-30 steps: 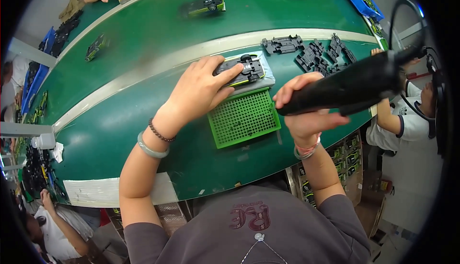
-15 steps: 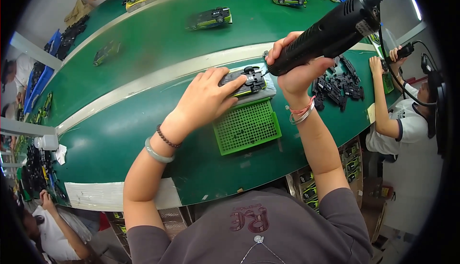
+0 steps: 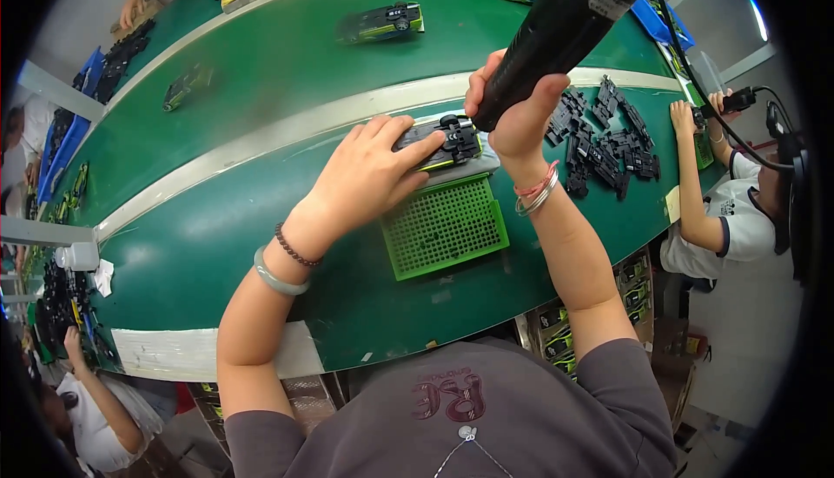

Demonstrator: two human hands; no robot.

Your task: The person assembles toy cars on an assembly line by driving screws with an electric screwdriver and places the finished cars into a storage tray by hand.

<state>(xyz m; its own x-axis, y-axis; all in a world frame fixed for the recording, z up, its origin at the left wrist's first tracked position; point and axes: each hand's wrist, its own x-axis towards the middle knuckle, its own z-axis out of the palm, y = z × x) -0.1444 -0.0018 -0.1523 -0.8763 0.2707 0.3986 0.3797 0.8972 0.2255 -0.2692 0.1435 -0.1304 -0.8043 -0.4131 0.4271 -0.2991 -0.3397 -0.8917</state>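
An upturned toy car [image 3: 460, 142] with a black underside and yellow-green edges rests on a pale pad [image 3: 488, 161] at the middle of the bench. Across its left part lies my left hand [image 3: 365, 165], pressing it with a finger on the underside. My right hand [image 3: 521, 126] is wrapped round a thick black electric screwdriver [image 3: 552, 35], held steeply over the car's right end. The tool's tip is hidden at the fingers, so I cannot tell whether it touches the car. A green perforated basket [image 3: 447, 228] sits just nearer than the pad.
Black chassis parts [image 3: 608, 148] lie piled to the right. Beyond a pale rail [image 3: 261, 139], more toy cars [image 3: 382, 24] lie on the green surface. A co-worker [image 3: 730, 209] sits at the right; others work at the left and far side. A cable [image 3: 686, 70] hangs at right.
My right hand has shifted slightly up and left, bringing the screwdriver to a steeper angle. My left hand keeps its hold on the car. The far co-worker's hands have moved.
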